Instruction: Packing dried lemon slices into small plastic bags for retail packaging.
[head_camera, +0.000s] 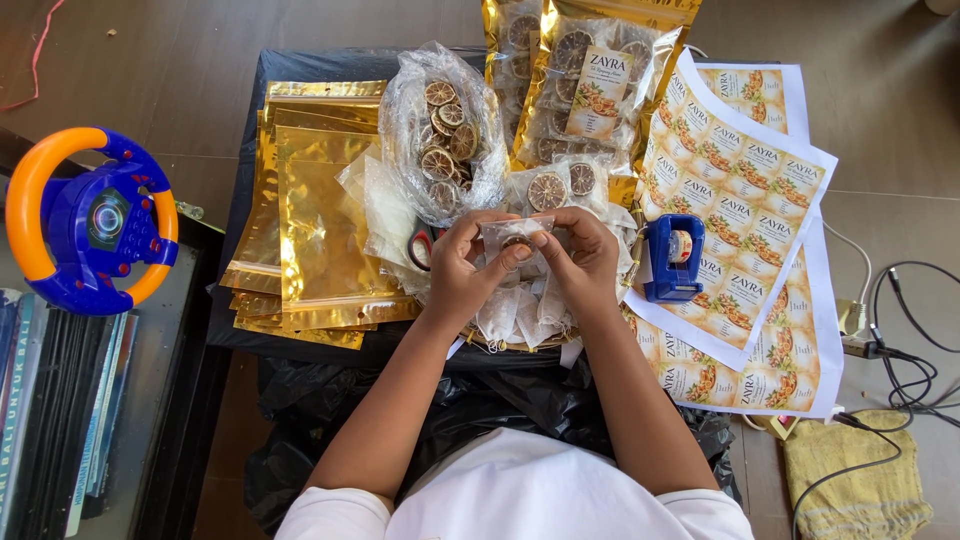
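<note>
Head view, only cam. Landmark = blue tape dispenser (671, 257) on the low black-covered table (250, 120).

Both hands meet just left of the dispenser, over a heap of small white sachets (520, 310). Left hand (462, 268) & right hand (583, 258) each pinch an edge of one small clear pouch (510, 236) w/ a dried citrus slice inside; fingers curled shut on it, thumbs on top. Held up close & centred, prob. so the person can see the edge being worked; can't tell if it's being opened or sealed.

Containers:
- Clear plastic bag (445, 135), up-left of dispenser, mouth loose, full of dried citrus slices. Sits within easy reach of the left hand.
- 2 loose slices in clear wrap (562, 183) just above the hands, left of dispenser.
- Gold-and-clear filled pouches (590, 85) above dispenser, slices showing thru the window, label on front; stacked away from the hands.
- Flat empty gold pouches (315, 215) piled far left of dispenser.

Label sheets (745, 200) lie under & right of dispenser, fanned out. Scissors (420, 248) partly hidden left of the hands. Toy steering wheel (90, 220) far left, off the table. Cables (900, 350) & yellow cloth (860, 480) lower right of dispenser.
</note>
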